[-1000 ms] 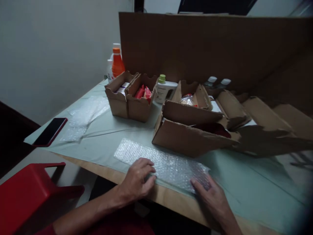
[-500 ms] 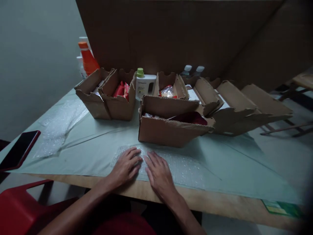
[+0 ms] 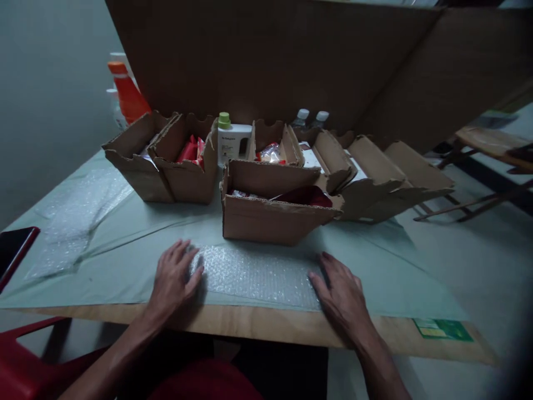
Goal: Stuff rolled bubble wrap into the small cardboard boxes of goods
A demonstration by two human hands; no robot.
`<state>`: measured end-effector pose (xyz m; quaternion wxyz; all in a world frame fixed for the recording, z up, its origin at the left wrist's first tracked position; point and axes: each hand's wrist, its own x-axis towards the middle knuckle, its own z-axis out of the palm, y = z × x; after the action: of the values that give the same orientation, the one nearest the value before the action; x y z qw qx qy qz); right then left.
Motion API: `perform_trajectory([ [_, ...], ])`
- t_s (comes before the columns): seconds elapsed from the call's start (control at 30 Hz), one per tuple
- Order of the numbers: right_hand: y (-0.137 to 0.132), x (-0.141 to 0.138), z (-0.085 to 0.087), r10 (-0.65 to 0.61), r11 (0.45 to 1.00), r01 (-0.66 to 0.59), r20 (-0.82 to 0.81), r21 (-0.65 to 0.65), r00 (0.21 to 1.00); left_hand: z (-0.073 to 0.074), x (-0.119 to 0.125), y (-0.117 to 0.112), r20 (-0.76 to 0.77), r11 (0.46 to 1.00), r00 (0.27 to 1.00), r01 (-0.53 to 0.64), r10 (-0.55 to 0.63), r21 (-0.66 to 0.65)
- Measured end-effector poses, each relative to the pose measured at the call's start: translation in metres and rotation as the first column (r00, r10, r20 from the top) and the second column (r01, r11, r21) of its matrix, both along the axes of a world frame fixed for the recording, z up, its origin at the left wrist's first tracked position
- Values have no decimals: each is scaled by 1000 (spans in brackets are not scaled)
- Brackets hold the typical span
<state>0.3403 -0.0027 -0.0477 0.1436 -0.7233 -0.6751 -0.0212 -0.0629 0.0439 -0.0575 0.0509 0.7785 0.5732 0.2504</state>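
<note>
A sheet of clear bubble wrap [image 3: 254, 273] lies flat near the table's front edge. My left hand [image 3: 172, 280] rests flat on its left end, fingers spread. My right hand [image 3: 341, 291] lies flat on its right end, fingers stretched out. Neither hand holds anything. Just behind the sheet stands an open cardboard box [image 3: 270, 214] with a dark red item inside.
Two joined cardboard boxes [image 3: 166, 166] with red packets stand at the back left, beside an orange bottle [image 3: 127, 94] and a white bottle [image 3: 231, 139]. More bubble wrap [image 3: 75, 216] and a phone [image 3: 14, 250] lie left. A cardboard wall [image 3: 291, 61] stands behind. A red chair [image 3: 29, 361] is below.
My hands have slid apart from the middle of the bubble wrap to its two ends. The camera has swung slightly, shifting the boxes left in view.
</note>
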Motion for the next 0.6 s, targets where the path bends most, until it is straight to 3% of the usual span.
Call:
perform_trajectory([
  [0.07, 11, -5, 0, 30, 999, -30, -17, -43, 999, 0, -6, 1, -71, 992, 989, -129, 128, -6],
  [0.17, 17, -8, 2, 58, 997, -61, -79, -39, 995, -2, -4, -4, -87, 984, 982, -174, 169, -46],
  [0.33, -6, -18, 21, -18, 999, 4, -364, -39, 931, 6, -1, -3, 166, 971, 965, -179, 205, -158],
  [0.43, -36, -46, 28, -62, 996, 12, -615, -85, 786, 29, -23, 16, 293, 939, 910, -218, 294, -265],
  [0.5, -56, -78, 26, -33, 982, -119, -754, -146, 656, 47, -40, 37, 278, 940, 912, -237, 302, -244],
  [0.6, -77, -135, 14, 34, 903, -390, -876, -180, 481, 64, -43, 76, 143, 975, 973, -160, 182, -155],
])
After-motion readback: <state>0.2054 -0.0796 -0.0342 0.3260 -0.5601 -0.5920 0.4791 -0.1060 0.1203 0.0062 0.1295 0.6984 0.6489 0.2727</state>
